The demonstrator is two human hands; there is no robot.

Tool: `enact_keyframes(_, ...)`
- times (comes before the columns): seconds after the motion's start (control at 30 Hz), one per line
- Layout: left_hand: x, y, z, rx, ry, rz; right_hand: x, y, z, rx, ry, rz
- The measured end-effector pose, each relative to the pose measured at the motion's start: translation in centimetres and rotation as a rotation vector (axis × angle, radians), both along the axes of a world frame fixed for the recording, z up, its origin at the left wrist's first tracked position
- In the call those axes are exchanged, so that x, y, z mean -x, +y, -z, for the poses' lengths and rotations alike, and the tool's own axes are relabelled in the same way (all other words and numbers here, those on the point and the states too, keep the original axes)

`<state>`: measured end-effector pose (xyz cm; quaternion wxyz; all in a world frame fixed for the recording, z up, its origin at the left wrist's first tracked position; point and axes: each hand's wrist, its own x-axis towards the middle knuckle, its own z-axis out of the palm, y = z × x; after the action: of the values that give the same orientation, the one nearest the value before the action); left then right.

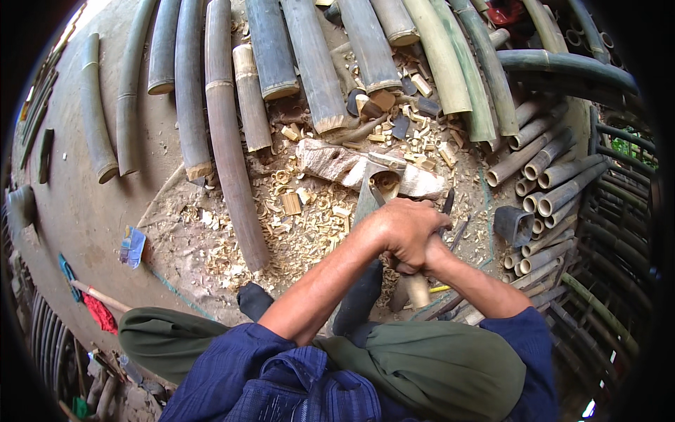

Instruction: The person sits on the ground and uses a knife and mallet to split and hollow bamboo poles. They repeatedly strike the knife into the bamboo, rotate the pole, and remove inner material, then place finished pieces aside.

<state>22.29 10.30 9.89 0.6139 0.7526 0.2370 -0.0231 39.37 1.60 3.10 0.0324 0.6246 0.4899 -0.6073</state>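
My hands meet in front of my knees, over a bed of shavings. My left hand (pixel 406 216) is closed, its back upward, beside the cut open end of a grey bamboo tube (pixel 383 181). Tucked against it is my right hand (pixel 420 254), with fingers wrapped round a pale wooden tool handle (pixel 417 290) whose butt sticks out below. What my left fingers grip is hidden. A dark narrow strip (pixel 448 201) shows past my left knuckles; whether it belongs to the tool I cannot tell. The tube's end leans on a pale, rough wooden block (pixel 330 163).
Long bamboo poles (pixel 309 67) lie along the far side, pointing toward me. Stacked bamboo tubes (pixel 562 183) and a dark square container (pixel 513 225) stand at right. Shavings (pixel 232 243) cover the ground. A blue packet (pixel 132 246) and red cloth (pixel 100 313) lie left.
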Motion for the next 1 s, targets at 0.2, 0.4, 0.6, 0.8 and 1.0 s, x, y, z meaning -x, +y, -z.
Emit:
enact_keyframes(0.2,9.5,-0.9,-1.3,-0.174,-0.443,-1.016,7.9,-1.3,-7.6,0.049,0.52,0.879)
enact_keyframes(0.4,18.8,-4.4,2.8,0.022,-0.001,-1.795,2.3,-9.4,-3.0,-0.544,-0.119,0.523)
enact_keyframes(0.6,7.2,-12.2,5.5,0.326,-0.196,-1.277,0.1,-13.7,4.7,-0.554,-0.461,0.228)
enact_keyframes(0.8,3.4,-18.6,2.9,0.293,-0.165,-0.961,0.3,-12.1,1.6,-0.625,-0.596,0.198)
enact_keyframes(1.0,1.8,-19.3,2.0,0.246,-0.154,-0.896,-12.3,-15.6,2.5,-0.396,-1.043,0.446)
